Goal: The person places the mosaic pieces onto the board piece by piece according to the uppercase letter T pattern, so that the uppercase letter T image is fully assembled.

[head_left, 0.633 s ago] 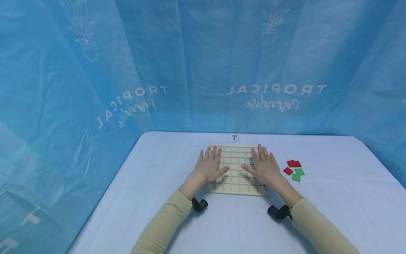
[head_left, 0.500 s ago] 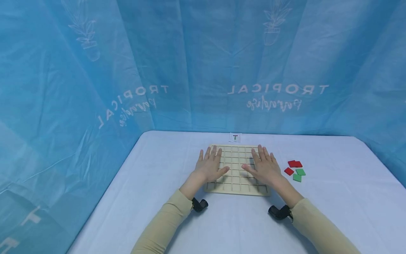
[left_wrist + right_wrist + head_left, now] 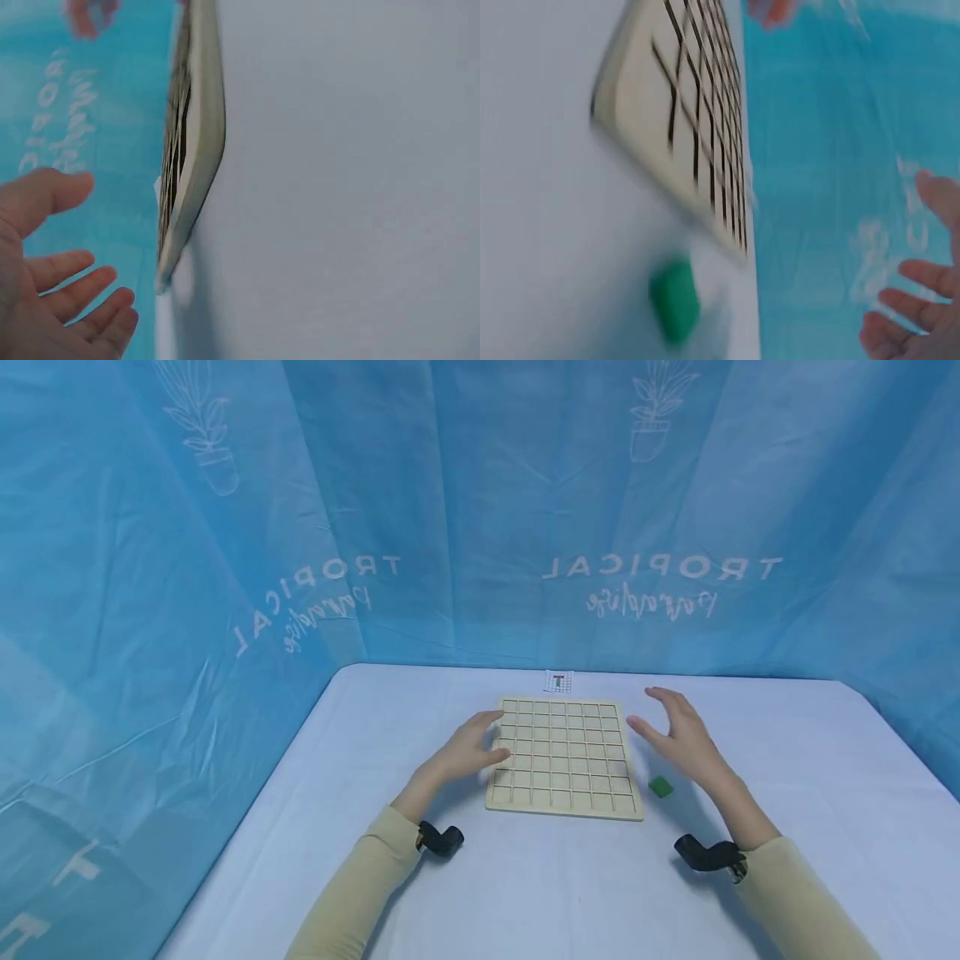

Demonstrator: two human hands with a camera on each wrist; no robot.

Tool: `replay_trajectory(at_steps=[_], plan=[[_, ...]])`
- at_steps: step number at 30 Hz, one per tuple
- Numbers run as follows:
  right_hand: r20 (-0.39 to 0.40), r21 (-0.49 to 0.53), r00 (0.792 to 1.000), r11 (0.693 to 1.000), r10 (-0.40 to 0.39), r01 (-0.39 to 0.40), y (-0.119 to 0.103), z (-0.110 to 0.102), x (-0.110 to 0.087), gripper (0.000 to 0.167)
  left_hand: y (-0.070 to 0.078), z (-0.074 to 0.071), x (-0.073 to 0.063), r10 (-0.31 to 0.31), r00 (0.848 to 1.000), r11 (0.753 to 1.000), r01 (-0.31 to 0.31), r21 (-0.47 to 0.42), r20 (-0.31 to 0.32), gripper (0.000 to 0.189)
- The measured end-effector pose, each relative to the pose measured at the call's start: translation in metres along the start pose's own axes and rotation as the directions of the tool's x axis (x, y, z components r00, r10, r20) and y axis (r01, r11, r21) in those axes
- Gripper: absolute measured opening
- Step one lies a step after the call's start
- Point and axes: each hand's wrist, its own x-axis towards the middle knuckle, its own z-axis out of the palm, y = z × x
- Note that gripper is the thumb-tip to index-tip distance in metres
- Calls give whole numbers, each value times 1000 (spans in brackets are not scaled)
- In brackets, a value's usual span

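My left hand [image 3: 468,748] is by the left edge of a pale wooden grid board [image 3: 564,760], its thumb and fingers spread apart around nothing. In the left wrist view the fingers [image 3: 82,300] look relaxed, with the board's edge [image 3: 206,127] beside them. Off the board's right side is my right hand [image 3: 688,742], also holding nothing, fingers bent a little. Close to the board's lower right lies a small green square tile [image 3: 660,787], blurred in the right wrist view. The red tiles and the other green tile do not show; the right hand and forearm cover that area.
A small printed grid card [image 3: 558,682] with a coloured T pattern lies behind the board. White cloth [image 3: 555,885] covers the table. A blue curtain [image 3: 495,527] hangs at the back and left. Each wrist wears a black camera mount [image 3: 441,840].
Both hands have left the board and moved outward, left hand to the left, right hand to the right. A green tile now shows nearer the board; the other tiles have gone from sight.
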Motion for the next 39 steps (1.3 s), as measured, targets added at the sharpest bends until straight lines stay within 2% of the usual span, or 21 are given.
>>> replay_trajectory(at_steps=[2, 5, 7, 9, 12, 15, 18, 23, 30, 39], plan=[[-71, 36, 997, 999, 23, -21, 44, 0, 3, 71, -10, 3, -3, -21, 999, 994, 17, -107, -31, 68], [-156, 74, 984, 995, 83, -73, 103, -1, 0, 64, -20, 11, -7, -47, 997, 967, 31, -251, -55, 68], [-176, 119, 976, 987, 125, -105, 118, -8, -8, 60, -24, 16, -7, -56, 997, 950, 34, -312, -62, 67], [-181, 143, 970, 980, 164, -139, 119, -16, -17, 60, -26, 20, -6, -54, 996, 939, 26, -343, -73, 66], [-182, 165, 962, 971, 204, -174, 104, -27, -29, 58, -26, 24, -4, -51, 995, 934, 17, -356, -85, 64], [-211, 177, 949, 964, 234, -198, 86, -33, -40, 55, -25, 25, -3, -53, 995, 939, 22, -344, -84, 64], [-233, 177, 942, 963, 243, -205, 80, -34, -47, 51, -25, 25, -4, -50, 996, 951, 24, -310, -76, 65], [-197, 144, 952, 967, 234, -208, 84, -27, -52, 52, -26, 27, -5, -40, 997, 967, 22, -254, -66, 66], [-104, 86, 963, 967, 250, -242, 83, -22, -53, 64, -28, 31, -10, -41, 998, 972, 29, -233, -47, 65], [-144, -11, 974, 984, 173, -177, 80, -14, -49, 48, -30, 27, -11, -40, 997, 977, 26, -213, -61, 64]])
